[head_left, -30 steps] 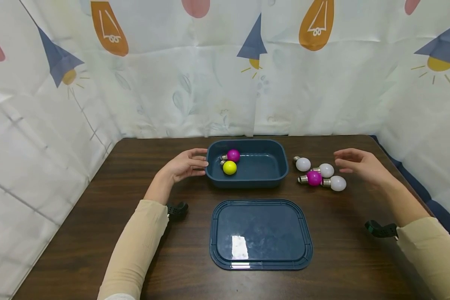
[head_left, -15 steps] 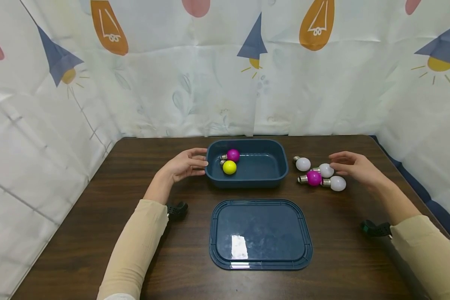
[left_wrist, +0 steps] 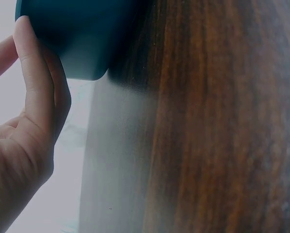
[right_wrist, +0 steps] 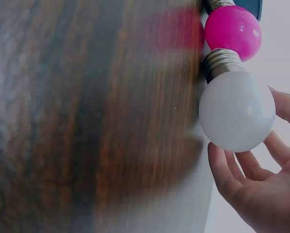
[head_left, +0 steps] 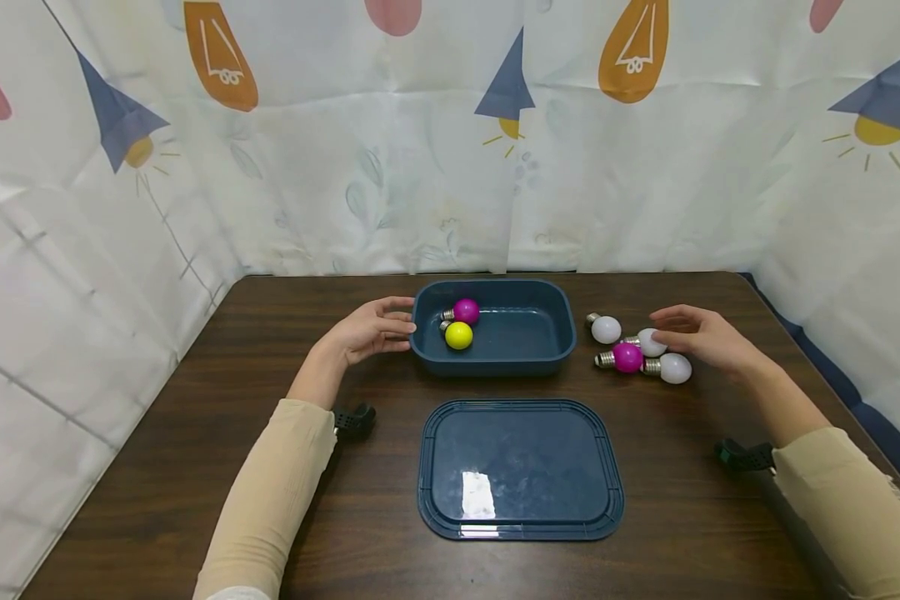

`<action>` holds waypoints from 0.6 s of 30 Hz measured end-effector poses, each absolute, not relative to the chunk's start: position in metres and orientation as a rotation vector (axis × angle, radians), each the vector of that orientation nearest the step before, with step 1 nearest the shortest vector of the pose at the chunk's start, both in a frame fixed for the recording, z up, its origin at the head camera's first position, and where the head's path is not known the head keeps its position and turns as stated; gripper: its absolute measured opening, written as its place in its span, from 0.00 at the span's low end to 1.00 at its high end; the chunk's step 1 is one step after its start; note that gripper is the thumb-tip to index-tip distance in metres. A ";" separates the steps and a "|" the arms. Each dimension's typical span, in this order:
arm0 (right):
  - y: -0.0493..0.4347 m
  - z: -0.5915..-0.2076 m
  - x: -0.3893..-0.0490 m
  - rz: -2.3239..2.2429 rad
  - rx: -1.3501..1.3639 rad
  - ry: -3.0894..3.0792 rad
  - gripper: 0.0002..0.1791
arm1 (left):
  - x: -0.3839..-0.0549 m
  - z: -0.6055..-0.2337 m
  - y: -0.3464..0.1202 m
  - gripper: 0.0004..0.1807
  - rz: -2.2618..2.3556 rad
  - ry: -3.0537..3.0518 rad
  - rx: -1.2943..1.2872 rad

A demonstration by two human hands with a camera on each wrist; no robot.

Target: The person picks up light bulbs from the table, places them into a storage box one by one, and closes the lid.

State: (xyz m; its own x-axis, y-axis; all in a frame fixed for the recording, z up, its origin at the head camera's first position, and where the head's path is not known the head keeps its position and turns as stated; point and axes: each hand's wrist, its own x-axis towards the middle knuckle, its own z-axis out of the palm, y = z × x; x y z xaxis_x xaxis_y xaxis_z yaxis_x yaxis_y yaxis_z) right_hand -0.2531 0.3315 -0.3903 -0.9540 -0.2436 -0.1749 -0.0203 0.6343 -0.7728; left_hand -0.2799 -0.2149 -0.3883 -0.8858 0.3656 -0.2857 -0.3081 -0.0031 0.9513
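My left hand (head_left: 375, 331) touches the left wall of a dark blue plastic box (head_left: 495, 367) with its fingers fairly straight. Inside the box lie a magenta light bulb (head_left: 467, 311) and a yellow light bulb (head_left: 459, 336). To the right of it is a loose group: a rear white bulb (head_left: 606, 330), a middle white bulb (head_left: 649, 342), a magenta bulb (head_left: 628, 357) and a front white bulb (right_wrist: 237, 111). My right hand (head_left: 697, 333) reaches in from the right, fingertips at the middle white bulb, fingers loosely bent. In the right wrist view, the front white bulb partly hides these fingers.
A dark blue lid (head_left: 525, 467) lies flat on the brown wooden table (head_left: 165, 467), in front of the box. Printed white cloth (head_left: 307, 183) hangs behind and at both sides. Black straps (head_left: 354, 420) circle both wrists.
My right hand has moved left and slightly nearer, from beside the bulbs to the middle white bulb. My left hand stays at the box, and the bulbs lie as before.
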 end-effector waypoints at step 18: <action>0.329 -0.393 -0.255 -1.192 -0.246 2.571 0.35 | -0.277 -0.385 -0.214 0.36 1.940 1.816 0.062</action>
